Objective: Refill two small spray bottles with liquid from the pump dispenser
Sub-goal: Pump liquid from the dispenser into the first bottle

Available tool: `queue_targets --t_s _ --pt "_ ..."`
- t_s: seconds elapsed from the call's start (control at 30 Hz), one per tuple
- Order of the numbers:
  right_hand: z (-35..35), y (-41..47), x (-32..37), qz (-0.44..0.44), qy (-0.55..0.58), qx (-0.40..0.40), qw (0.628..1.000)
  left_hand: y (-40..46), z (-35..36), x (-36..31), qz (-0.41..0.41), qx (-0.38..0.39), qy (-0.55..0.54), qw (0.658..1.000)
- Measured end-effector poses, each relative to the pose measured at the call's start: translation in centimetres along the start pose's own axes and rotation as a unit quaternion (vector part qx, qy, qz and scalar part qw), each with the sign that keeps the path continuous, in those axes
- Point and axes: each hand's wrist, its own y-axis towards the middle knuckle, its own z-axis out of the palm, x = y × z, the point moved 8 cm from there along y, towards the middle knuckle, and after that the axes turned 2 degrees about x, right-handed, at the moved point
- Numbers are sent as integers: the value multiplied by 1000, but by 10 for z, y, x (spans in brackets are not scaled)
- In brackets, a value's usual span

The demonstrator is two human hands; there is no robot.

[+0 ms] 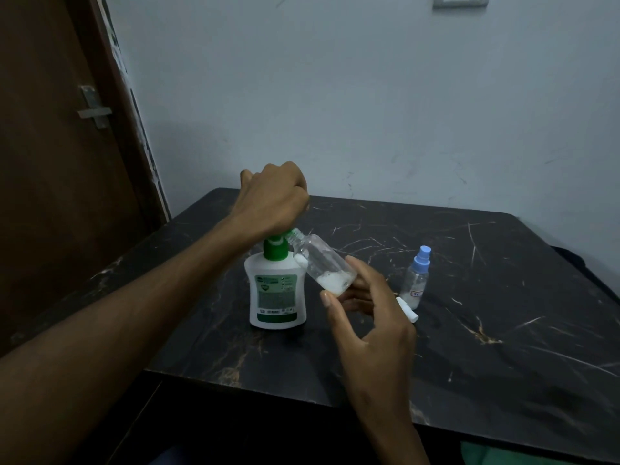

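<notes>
One bottle is being filled at the pump; the second waits capped.

Two hands share the job: the left hand (273,196) sits curled on top of the green pump of the soap dispenser (276,290), which stands near the table's (503,330) left edge. Just right of it, the right hand (365,307) pinches the base of the open bottle (322,263), tilted with its neck at the spout and a little white liquid pooled inside. A white cap piece (407,309) lies behind that hand, and the capped bottle (416,280) stands beyond. Next, I judge, more pumps with the neck held steady.
</notes>
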Motion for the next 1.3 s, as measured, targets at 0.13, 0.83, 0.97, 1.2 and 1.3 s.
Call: queue_targets --t_s 0.13,0.83,0.97,1.2,1.3 --pt "-2 0 1 2 10 -2 1000 0 1 0 0 5 7 1000" --pt "-2 0 1 2 -5 2 1000 2 -2 -1 11 2 8 1000" --pt "-1 0 -2 4 -15 -1 1000 4 1 2 5 -1 -4 1000" --pt "-2 -1 -4 10 -7 0 1000 6 -2 1 10 -4 3 1000" --pt "-1 -1 -6 14 -17 6 1000 5 3 1 10 4 0 1000"
